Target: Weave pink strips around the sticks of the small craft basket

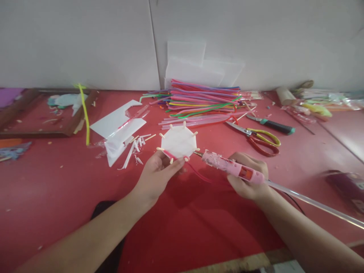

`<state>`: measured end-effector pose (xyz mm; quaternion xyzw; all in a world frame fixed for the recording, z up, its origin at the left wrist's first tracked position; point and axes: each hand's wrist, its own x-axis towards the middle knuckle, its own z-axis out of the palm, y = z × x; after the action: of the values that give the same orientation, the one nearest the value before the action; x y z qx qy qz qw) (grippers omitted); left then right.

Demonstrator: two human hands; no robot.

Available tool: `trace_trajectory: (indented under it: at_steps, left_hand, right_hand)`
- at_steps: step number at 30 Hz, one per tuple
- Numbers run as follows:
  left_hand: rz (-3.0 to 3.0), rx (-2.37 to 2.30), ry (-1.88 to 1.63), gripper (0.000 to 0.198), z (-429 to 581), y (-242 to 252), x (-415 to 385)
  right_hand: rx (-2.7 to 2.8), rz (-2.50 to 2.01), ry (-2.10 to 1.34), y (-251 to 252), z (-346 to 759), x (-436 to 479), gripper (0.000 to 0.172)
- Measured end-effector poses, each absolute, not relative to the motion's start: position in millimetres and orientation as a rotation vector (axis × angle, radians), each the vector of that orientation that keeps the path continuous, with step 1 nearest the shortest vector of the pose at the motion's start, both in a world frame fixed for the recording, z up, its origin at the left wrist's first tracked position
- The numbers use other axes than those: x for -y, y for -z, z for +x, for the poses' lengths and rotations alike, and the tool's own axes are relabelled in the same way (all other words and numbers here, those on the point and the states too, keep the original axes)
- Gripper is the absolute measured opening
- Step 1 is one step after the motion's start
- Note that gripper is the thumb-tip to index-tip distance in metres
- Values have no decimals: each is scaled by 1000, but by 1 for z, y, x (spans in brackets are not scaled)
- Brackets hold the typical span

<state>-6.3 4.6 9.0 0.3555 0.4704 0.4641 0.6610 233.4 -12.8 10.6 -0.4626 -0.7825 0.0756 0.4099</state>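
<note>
My left hand (159, 172) pinches the lower edge of a white many-sided card (178, 141) with several short pale sticks standing out around its rim. A pink pipe cleaner (199, 175) runs along the card's lower left edge, and its loose end trails to the right below. In my right hand (251, 174) is a pink hot glue gun (227, 165), a long clear glue stick (313, 206) coming out of its back. Its metal nozzle points left, close to the card's lower right edge; whether it touches cannot be made out.
Behind the card lies a heap of coloured pipe cleaners (204, 99). Scissors (256, 138) and a box cutter (273, 124) rest at right. Cut white card (113, 123) and scraps lie left, near a yellow pipe cleaner (85, 115) and a brown frame (68, 129). A dark object (109, 237) sits under my left forearm.
</note>
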Motion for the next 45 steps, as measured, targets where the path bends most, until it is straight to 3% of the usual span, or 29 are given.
trace_trajectory:
  at_steps: [45]
  left_hand:
    - [908,-1205,-982,23,-11,-4,-2]
  right_hand:
    - [1915,-1199,-220,-8,236,13,16]
